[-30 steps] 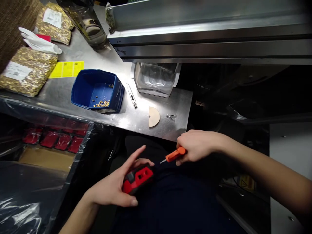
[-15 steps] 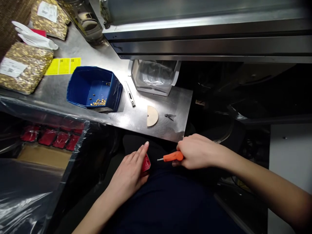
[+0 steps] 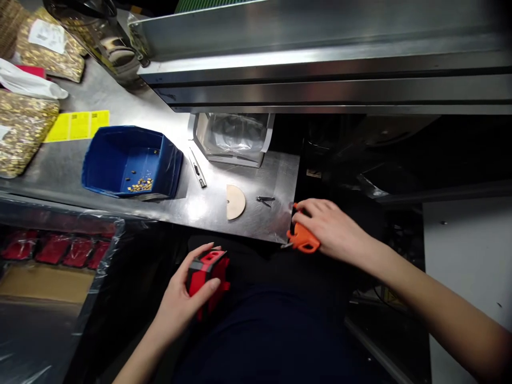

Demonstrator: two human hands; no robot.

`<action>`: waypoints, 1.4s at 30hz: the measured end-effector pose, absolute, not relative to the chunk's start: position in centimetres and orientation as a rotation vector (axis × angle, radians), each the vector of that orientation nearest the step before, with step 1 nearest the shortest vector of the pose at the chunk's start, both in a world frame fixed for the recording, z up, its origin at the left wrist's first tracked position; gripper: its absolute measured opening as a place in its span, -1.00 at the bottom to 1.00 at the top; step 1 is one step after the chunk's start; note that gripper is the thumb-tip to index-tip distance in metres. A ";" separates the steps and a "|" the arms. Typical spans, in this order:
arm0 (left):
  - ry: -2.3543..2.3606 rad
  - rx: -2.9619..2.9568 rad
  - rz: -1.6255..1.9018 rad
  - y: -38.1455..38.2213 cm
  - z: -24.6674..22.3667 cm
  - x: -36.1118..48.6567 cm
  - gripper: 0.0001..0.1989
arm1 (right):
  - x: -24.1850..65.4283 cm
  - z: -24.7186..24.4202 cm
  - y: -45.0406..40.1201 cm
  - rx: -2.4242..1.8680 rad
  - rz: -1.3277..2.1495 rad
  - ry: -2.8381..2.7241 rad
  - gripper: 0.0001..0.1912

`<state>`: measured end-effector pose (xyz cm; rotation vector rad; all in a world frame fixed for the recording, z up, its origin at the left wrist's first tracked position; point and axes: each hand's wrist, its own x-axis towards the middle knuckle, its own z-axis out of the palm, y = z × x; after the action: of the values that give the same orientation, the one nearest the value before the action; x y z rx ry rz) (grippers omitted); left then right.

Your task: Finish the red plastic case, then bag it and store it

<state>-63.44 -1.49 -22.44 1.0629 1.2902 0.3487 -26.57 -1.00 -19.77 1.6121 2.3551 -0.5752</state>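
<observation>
My left hand (image 3: 176, 298) is closed round a boxy red-and-black case (image 3: 208, 269), thumb on the near side and fingers over the far side. It is held above my lap, with a red slotted face showing. Off the table's front right corner, my right hand (image 3: 334, 226) grips an orange tool (image 3: 302, 238) with a loop-shaped handle and a short metal tip pointing left. Its exact kind is unclear. Nearest on the metal table (image 3: 276, 176) lie a small dark plier-like tool (image 3: 264, 200) and a pale half-round disc (image 3: 235, 202).
A blue bin (image 3: 124, 154) holds several small brass pieces. Beside it lie a utility knife (image 3: 197, 169) and a grey bin (image 3: 236, 160) with plastic film. Bags of brass parts (image 3: 24, 130) and yellow labels (image 3: 78, 125) are left. A metal rail (image 3: 320, 96) overhangs the back.
My left hand has turned and moved left, exposing more of the red case. The orange tool has turned in my right hand, nearer the table corner. The view has shifted.
</observation>
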 end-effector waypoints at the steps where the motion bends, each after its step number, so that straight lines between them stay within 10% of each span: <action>1: 1.253 0.870 0.412 -1.5 -22.3 -63.0 -0.31 | -25.1 -20.8 -0.9 1.664 -0.458 2.306 -0.64; 13: 0.731 0.053 0.495 -2.8 -22.1 -59.2 -0.35 | -17.9 -33.6 6.2 1.864 -0.185 1.964 -0.51; 24: 0.769 0.053 0.515 -2.9 -23.5 -59.1 -0.44 | -20.4 -27.5 2.8 2.242 -0.293 1.820 -0.44; 29: 0.990 0.178 0.512 -2.4 -23.8 -57.1 -0.41 | -27.8 -23.1 -4.1 2.225 -1.006 1.769 -0.43; 34: 0.942 0.563 0.461 -1.9 -25.1 -53.7 -0.42 | -35.9 -23.4 -9.5 1.929 -3.076 0.979 -0.28; 42: 1.203 1.551 0.719 6.2 -25.1 -53.1 -0.69 | -34.3 -27.6 -9.3 2.722 -2.571 0.761 -0.32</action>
<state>-53.06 6.15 -25.11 1.5510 1.2034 0.7186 -34.34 -9.34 -27.59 2.7223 0.7609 -2.5712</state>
